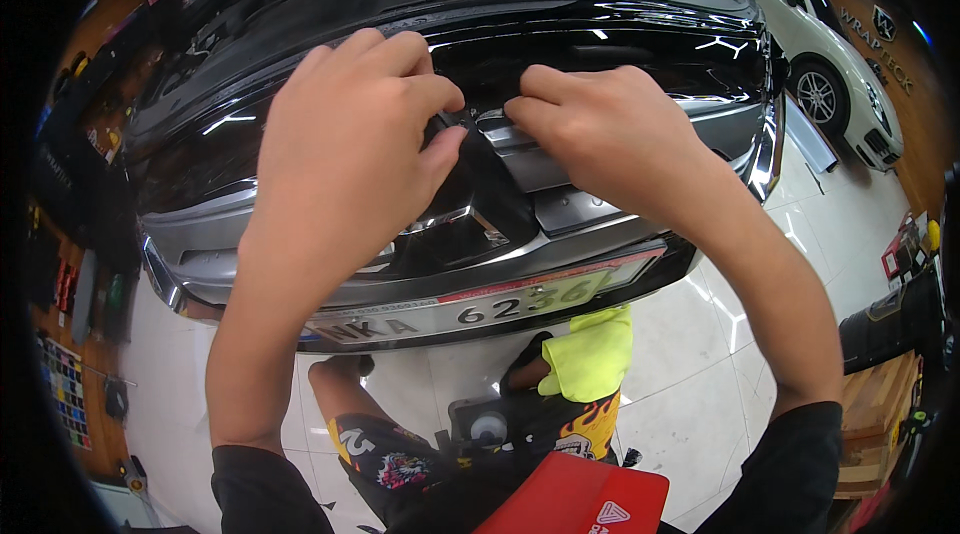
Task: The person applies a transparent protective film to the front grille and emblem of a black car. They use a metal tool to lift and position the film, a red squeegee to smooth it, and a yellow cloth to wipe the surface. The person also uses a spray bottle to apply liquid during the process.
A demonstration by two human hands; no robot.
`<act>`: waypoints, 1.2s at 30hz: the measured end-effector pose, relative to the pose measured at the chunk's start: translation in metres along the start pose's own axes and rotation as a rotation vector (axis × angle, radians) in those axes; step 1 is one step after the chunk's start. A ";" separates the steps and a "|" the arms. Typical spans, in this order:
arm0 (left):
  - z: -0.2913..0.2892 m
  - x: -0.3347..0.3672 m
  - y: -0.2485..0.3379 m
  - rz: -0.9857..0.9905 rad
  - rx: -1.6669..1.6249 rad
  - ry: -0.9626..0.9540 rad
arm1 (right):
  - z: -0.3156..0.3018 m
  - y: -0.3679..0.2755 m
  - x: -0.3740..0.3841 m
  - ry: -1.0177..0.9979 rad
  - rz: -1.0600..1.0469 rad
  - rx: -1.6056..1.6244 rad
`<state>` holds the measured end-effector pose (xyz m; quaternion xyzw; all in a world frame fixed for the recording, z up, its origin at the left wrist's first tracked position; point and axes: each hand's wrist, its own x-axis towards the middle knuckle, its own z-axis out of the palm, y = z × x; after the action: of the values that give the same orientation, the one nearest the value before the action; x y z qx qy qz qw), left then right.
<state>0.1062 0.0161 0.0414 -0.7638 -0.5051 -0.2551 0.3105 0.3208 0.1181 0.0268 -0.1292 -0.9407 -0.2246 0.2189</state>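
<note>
A glossy black car front [590, 24] with silver-grey grille bars [535, 169] fills the space before me. My left hand [350, 134] is raised over the grille's middle, thumb and fingers pinched at a small dark edge whose kind I cannot make out. Across a narrow gap, my right hand [605, 119] is closed, its fingertips at the upper end of a bar; anything inside them is hidden. Between and below both hands runs a black centre piece [500, 189] with a glossy lower part. Under it sits a license plate [425, 316].
A yellow-green cloth [590, 359] lies over my leg, and a red flat pouch [585, 494] is at my front. Right of the black car stands a white car [845, 84]. A black drum [885, 329] and a wooden box [870, 424] flank the tiled floor [690, 384].
</note>
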 end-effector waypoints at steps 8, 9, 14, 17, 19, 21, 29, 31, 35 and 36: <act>0.008 -0.005 0.002 -0.008 -0.126 0.077 | 0.005 0.010 0.013 0.020 0.038 0.087; 0.013 -0.005 0.006 0.000 -0.130 0.105 | 0.004 0.010 0.009 0.071 0.061 0.126; 0.049 -0.014 0.018 -0.076 -0.117 0.276 | 0.004 0.003 -0.018 0.228 0.155 0.360; 0.057 -0.019 0.017 -0.102 -0.081 0.313 | -0.024 -0.025 -0.040 0.268 0.215 0.684; 0.061 -0.021 0.016 -0.094 -0.063 0.317 | -0.049 -0.058 -0.060 0.150 0.119 0.865; 0.055 -0.020 0.020 -0.108 -0.082 0.252 | -0.067 -0.081 -0.069 -0.005 -0.009 0.891; 0.025 0.005 0.017 -0.024 -0.036 -0.041 | -0.055 -0.098 -0.073 0.488 -0.212 0.754; 0.024 0.009 0.016 0.050 0.004 -0.113 | -0.059 -0.102 -0.077 0.459 -0.187 0.772; 0.024 0.012 0.013 0.146 0.098 -0.216 | -0.078 -0.076 -0.073 0.051 -0.312 0.760; 0.020 0.013 0.011 0.165 0.107 -0.220 | -0.066 -0.072 -0.076 0.122 -0.311 0.710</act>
<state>0.1230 0.0354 0.0341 -0.8083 -0.4847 -0.1161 0.3136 0.3856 0.0136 0.0183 0.1123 -0.9535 0.0772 0.2689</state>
